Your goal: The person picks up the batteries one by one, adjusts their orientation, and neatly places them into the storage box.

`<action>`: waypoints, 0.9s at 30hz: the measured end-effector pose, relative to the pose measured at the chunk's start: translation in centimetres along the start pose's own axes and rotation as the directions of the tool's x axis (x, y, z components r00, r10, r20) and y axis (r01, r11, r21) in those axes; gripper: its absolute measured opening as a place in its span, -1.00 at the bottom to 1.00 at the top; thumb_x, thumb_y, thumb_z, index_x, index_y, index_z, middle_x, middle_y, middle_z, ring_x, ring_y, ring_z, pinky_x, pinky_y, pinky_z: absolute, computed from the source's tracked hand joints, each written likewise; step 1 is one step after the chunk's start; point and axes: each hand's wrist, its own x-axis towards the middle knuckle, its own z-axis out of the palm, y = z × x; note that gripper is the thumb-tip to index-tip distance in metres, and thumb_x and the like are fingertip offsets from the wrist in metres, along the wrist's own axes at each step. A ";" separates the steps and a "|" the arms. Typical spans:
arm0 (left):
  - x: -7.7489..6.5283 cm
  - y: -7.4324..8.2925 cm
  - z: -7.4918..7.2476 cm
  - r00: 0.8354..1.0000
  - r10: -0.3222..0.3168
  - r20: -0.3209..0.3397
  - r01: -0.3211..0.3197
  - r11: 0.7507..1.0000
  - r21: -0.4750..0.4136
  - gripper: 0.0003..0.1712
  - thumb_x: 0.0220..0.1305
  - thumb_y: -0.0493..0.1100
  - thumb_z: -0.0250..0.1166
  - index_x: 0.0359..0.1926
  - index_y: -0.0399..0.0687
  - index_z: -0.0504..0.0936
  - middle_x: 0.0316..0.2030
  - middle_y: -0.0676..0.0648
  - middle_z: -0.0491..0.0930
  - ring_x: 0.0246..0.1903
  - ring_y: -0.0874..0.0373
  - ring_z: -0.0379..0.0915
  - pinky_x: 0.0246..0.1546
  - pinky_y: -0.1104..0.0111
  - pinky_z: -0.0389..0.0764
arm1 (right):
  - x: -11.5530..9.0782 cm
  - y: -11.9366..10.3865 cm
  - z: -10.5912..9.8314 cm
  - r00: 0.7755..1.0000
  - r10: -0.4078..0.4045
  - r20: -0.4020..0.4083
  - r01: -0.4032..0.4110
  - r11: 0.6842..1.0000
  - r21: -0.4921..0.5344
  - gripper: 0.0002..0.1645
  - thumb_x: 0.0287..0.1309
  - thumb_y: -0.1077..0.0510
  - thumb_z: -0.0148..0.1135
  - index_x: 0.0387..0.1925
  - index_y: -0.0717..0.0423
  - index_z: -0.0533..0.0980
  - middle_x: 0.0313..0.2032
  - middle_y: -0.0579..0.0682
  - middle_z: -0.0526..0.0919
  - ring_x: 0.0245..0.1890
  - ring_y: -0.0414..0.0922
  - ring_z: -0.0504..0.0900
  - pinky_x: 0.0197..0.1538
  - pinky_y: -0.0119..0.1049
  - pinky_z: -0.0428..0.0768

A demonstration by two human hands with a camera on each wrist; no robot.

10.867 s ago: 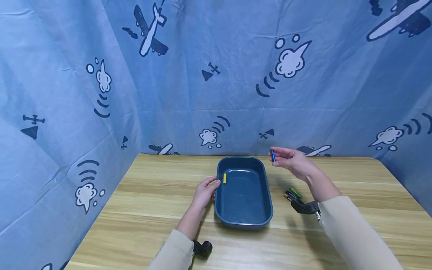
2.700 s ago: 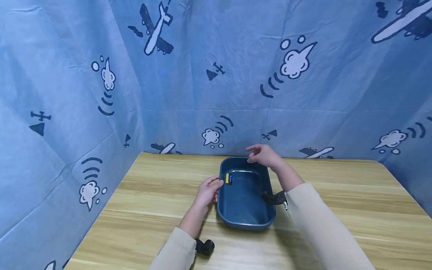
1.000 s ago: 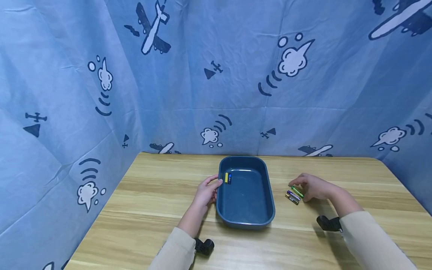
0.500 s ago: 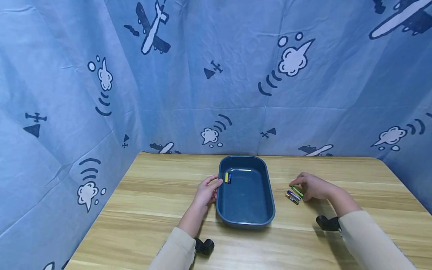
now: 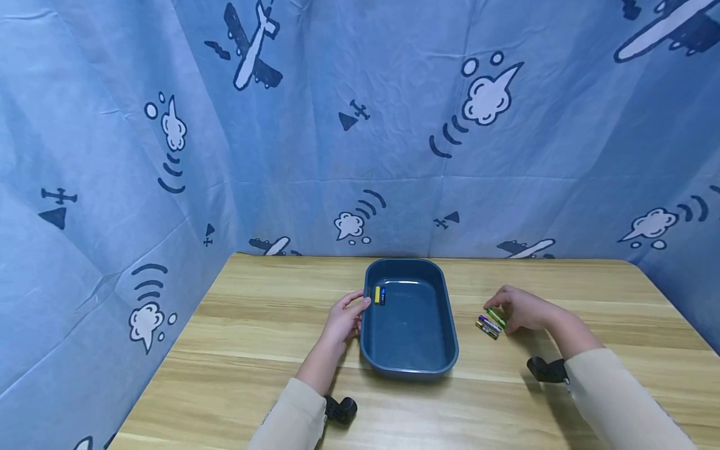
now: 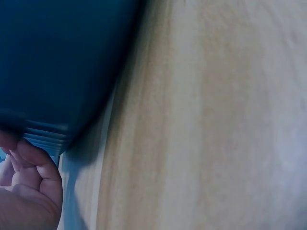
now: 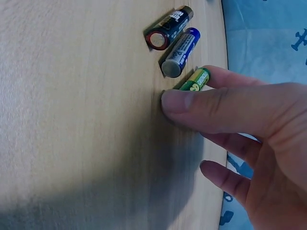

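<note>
My left hand (image 5: 342, 317) grips the left rim of a dark blue plastic bin (image 5: 407, 340), thumb over the edge and fingers against the outer wall. Inside, a yellow battery (image 5: 377, 295) and a blue battery (image 5: 383, 296) lie side by side near that wall. Right of the bin, my right hand (image 5: 524, 310) pinches a green battery (image 7: 196, 80) by its ends between thumb and index finger, low at the tabletop; the thumb covers its near end. Beside it lie a blue-and-silver battery (image 7: 181, 52) and a black battery with a gold end (image 7: 169, 28).
The bin and loose batteries rest on a light wood-grain table (image 5: 264, 350). A blue curtain (image 5: 394, 137) printed with planes and clouds hangs behind and along both sides. Each wrist wears a black camera mount, such as the left mount (image 5: 341, 410).
The blue battery, earlier in my right hand, now lies in the bin beside the yellow one. My right hand went from above the bin to the green battery. My left hand stayed at the rim.
</note>
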 end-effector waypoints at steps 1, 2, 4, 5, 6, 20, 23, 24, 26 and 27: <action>0.0 0.0 0.0 1.000 0.001 0.000 -0.001 1.000 0.001 -0.48 0.17 -0.09 0.30 0.15 -0.11 0.47 -0.71 0.07 0.39 -0.77 0.29 0.24 -0.70 0.50 0.34 | 0.0 0.1 -0.1 1.000 -0.002 0.002 0.002 1.000 0.004 -0.36 -0.39 0.44 0.45 -0.07 0.28 0.54 -0.16 0.15 0.44 -0.19 0.08 0.43 -0.13 0.01 0.46; 0.0 0.0 0.1 1.000 0.005 0.001 -0.005 1.000 0.005 -0.48 0.17 -0.09 0.30 0.15 -0.13 0.47 -0.71 0.07 0.38 -0.77 0.30 0.23 -0.70 0.50 0.33 | 0.0 0.1 -0.2 1.000 -0.004 0.006 0.004 1.000 0.008 -0.36 -0.38 0.44 0.45 -0.06 0.30 0.53 -0.16 0.17 0.45 -0.18 0.10 0.44 -0.12 0.02 0.46; 0.0 0.0 0.1 1.000 0.008 0.001 -0.008 1.000 0.009 -0.47 0.17 -0.10 0.30 0.16 -0.13 0.46 -0.72 0.08 0.38 -0.78 0.30 0.23 -0.70 0.50 0.33 | -0.1 0.1 -0.5 1.000 0.005 0.008 -0.005 0.999 0.038 -0.36 -0.34 0.45 0.42 -0.04 0.35 0.49 -0.16 0.20 0.48 -0.16 0.14 0.47 -0.12 0.01 0.48; 0.0 0.0 0.1 1.000 0.008 0.001 -0.008 1.000 0.010 -0.47 0.17 -0.10 0.30 0.16 -0.14 0.46 -0.72 0.08 0.39 -0.78 0.30 0.23 -0.70 0.50 0.33 | -0.1 0.1 -0.7 1.000 0.009 0.004 -0.009 0.998 0.055 -0.36 -0.31 0.46 0.40 -0.03 0.38 0.48 -0.16 0.22 0.50 -0.15 0.17 0.48 -0.12 0.01 0.49; 0.0 0.0 0.1 1.000 0.007 0.001 -0.007 1.000 0.011 -0.47 0.18 -0.10 0.30 0.16 -0.14 0.45 -0.72 0.08 0.39 -0.78 0.31 0.23 -0.69 0.50 0.33 | -0.1 0.1 -0.8 1.000 0.009 -0.005 -0.009 0.997 0.071 -0.37 -0.28 0.46 0.38 -0.01 0.41 0.45 -0.16 0.24 0.51 -0.13 0.19 0.48 -0.13 0.00 0.50; -0.2 0.0 0.0 1.000 0.003 -0.008 -0.002 1.000 0.018 -0.50 0.20 -0.11 0.27 0.16 -0.12 0.46 -0.70 0.08 0.40 -0.75 0.29 0.24 -0.68 0.49 0.33 | 0.0 -2.2 -2.3 0.988 0.018 -0.153 0.095 0.713 0.695 -0.21 0.04 0.38 0.23 0.28 0.44 0.10 -0.05 0.10 0.52 -0.11 -0.24 0.53 -0.08 -0.39 0.51; -0.2 -0.1 0.0 1.000 0.009 -0.009 -0.009 1.000 0.016 -0.51 0.20 -0.12 0.27 0.15 -0.13 0.46 -0.71 0.08 0.40 -0.75 0.29 0.23 -0.69 0.50 0.33 | 0.0 -2.9 -2.2 0.984 0.014 -0.179 0.120 0.692 0.712 -0.26 0.05 0.38 0.22 0.27 0.34 0.17 -0.01 0.13 0.43 -0.10 -0.25 0.49 -0.06 -0.39 0.50; -0.3 -0.1 0.0 1.000 0.011 -0.009 -0.011 1.000 0.016 -0.51 0.20 -0.12 0.27 0.15 -0.13 0.47 -0.71 0.08 0.40 -0.76 0.29 0.24 -0.69 0.50 0.33 | 0.1 -3.1 -2.2 0.983 0.008 -0.186 0.130 0.685 0.717 -0.28 0.05 0.38 0.23 0.26 0.28 0.20 0.01 0.19 0.39 -0.09 -0.23 0.49 -0.06 -0.39 0.50; -0.3 0.0 0.0 1.000 0.013 -0.010 -0.013 1.000 0.017 -0.51 0.19 -0.11 0.28 0.14 -0.13 0.47 -0.72 0.08 0.40 -0.76 0.29 0.24 -0.69 0.50 0.33 | 0.3 -3.5 -2.1 0.980 0.005 -0.197 0.142 0.673 0.726 -0.32 0.06 0.39 0.22 0.23 0.20 0.25 0.02 0.23 0.35 -0.09 -0.21 0.48 -0.06 -0.38 0.50; -0.3 0.0 0.1 1.000 0.014 -0.010 -0.013 1.000 0.016 -0.50 0.19 -0.11 0.28 0.14 -0.13 0.47 -0.72 0.08 0.40 -0.76 0.29 0.24 -0.69 0.50 0.33 | 0.3 -3.7 -2.1 0.979 0.006 -0.202 0.145 0.672 0.726 -0.32 0.05 0.39 0.22 0.23 0.18 0.26 0.03 0.25 0.34 -0.09 -0.21 0.49 -0.06 -0.38 0.50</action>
